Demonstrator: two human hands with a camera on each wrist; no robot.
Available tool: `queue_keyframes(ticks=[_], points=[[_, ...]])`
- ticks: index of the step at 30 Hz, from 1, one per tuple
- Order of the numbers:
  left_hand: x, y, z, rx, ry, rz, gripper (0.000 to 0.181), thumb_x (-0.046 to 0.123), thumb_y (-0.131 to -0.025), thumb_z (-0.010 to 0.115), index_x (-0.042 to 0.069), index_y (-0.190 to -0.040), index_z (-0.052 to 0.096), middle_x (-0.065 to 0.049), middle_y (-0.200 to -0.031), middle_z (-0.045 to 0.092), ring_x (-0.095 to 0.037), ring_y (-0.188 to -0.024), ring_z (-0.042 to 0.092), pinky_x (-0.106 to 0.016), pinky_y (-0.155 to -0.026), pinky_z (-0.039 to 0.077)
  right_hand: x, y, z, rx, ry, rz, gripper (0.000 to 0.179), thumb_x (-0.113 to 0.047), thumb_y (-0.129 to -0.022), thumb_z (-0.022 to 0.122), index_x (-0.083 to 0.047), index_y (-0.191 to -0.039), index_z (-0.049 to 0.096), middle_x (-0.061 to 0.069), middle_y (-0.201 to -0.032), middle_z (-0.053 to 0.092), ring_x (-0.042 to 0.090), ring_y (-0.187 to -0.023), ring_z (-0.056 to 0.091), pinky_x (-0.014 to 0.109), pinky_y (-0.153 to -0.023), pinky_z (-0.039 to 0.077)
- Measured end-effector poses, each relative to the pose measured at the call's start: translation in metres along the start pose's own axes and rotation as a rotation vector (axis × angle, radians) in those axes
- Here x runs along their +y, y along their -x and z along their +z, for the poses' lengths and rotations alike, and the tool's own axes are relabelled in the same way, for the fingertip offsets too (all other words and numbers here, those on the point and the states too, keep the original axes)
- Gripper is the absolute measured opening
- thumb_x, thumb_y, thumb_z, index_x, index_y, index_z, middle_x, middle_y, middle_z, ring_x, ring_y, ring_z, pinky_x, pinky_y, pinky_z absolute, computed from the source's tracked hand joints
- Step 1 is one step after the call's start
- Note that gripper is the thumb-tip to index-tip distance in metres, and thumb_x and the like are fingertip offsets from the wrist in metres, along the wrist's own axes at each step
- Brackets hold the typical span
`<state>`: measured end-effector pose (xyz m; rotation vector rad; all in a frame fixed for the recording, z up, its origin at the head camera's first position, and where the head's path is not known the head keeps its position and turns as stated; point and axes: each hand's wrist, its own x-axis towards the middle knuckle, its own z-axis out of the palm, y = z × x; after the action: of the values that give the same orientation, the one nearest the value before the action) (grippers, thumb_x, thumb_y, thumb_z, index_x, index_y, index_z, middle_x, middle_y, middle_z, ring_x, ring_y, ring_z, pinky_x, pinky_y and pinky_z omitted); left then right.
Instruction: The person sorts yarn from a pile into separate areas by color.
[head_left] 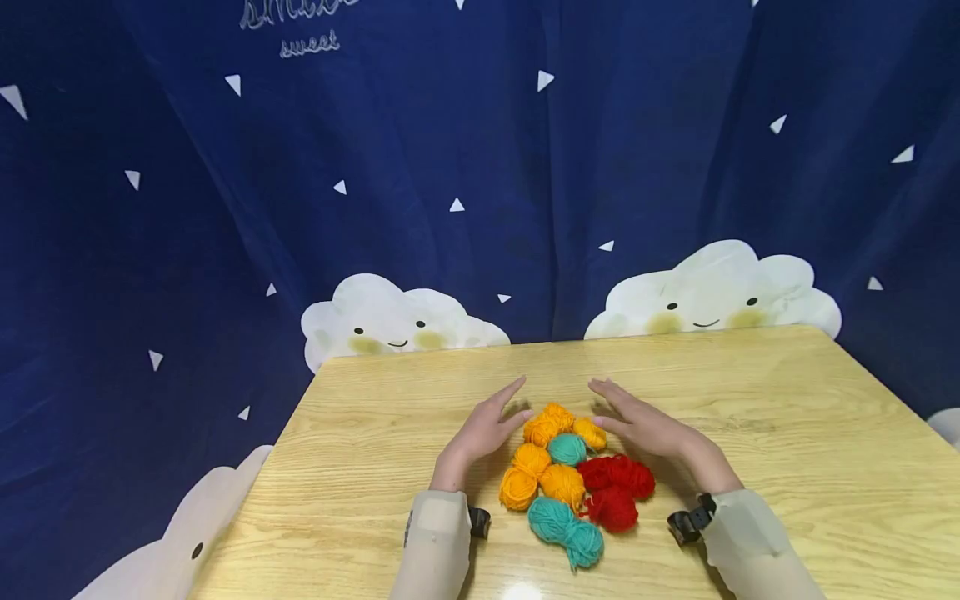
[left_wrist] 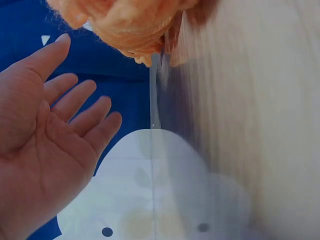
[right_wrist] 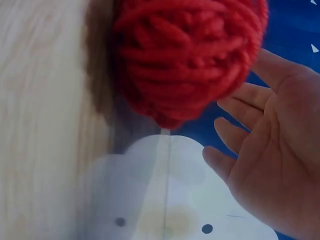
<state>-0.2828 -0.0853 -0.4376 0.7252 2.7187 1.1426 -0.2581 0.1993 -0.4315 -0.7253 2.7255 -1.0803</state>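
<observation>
Several small yarn balls lie in a cluster on the table: orange yarn [head_left: 531, 471], teal yarn [head_left: 567, 450] and red yarn [head_left: 615, 508]. My left hand [head_left: 480, 433] is at the cluster's left side, fingers extended, palm turned inward, nearest the orange yarn. On the opposite side my right hand [head_left: 656, 429] mirrors it, fingers stretched forward, near the orange and red yarn. Neither hand holds anything. An orange yarn ball [left_wrist: 130, 25] shows large in the left wrist view, apart from the palm. A red yarn ball [right_wrist: 187, 55] fills the top of the right wrist view, partly covering the fingers.
The pale wooden table [head_left: 360, 467] extends around the yarn to both sides. Behind it hangs a dark blue curtain [head_left: 450, 150] with white triangles and smiling clouds. Black wrist cameras [head_left: 686, 521] sit at both cuffs, close above the tabletop.
</observation>
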Motion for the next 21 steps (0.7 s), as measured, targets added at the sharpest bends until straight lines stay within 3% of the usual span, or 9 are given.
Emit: queue_keyframes(ticks=[6, 16, 21], points=[[-0.0038, -0.0028, -0.0007, -0.071, 0.013, 0.034, 0.057, 0.036, -0.102, 0.050, 0.022, -0.154, 0.031, -0.001, -0.159, 0.034, -0.025, -0.147, 0.034, -0.045, -0.120, 0.032, 0.0047, -0.0042, 0.0029, -0.044, 0.018, 0.010, 0.064, -0.037, -0.102, 0.048, 0.002, -0.150, 0.032, 0.028, -0.154, 0.034, 0.048, -0.140, 0.034, 0.064, -0.112, 0.030], [-0.0034, -0.0057, 0.0005, -0.145, -0.017, 0.068, 0.052, 0.032, -0.102, 0.050, 0.019, -0.152, 0.038, -0.001, -0.156, 0.040, -0.026, -0.142, 0.043, -0.044, -0.115, 0.038, 0.0049, -0.0059, 0.0049, -0.081, 0.036, 0.000, 0.061, -0.037, -0.101, 0.051, 0.004, -0.145, 0.041, 0.027, -0.147, 0.045, 0.047, -0.136, 0.042, 0.062, -0.110, 0.035], [-0.0034, -0.0076, 0.0023, -0.176, -0.078, 0.099, 0.050, 0.029, -0.103, 0.049, 0.019, -0.151, 0.039, -0.001, -0.155, 0.042, -0.025, -0.139, 0.046, -0.043, -0.114, 0.040, 0.0058, -0.0083, 0.0098, -0.124, 0.000, 0.002, 0.059, -0.036, -0.100, 0.053, 0.001, -0.145, 0.043, 0.024, -0.146, 0.048, 0.043, -0.134, 0.045, 0.061, -0.110, 0.036]])
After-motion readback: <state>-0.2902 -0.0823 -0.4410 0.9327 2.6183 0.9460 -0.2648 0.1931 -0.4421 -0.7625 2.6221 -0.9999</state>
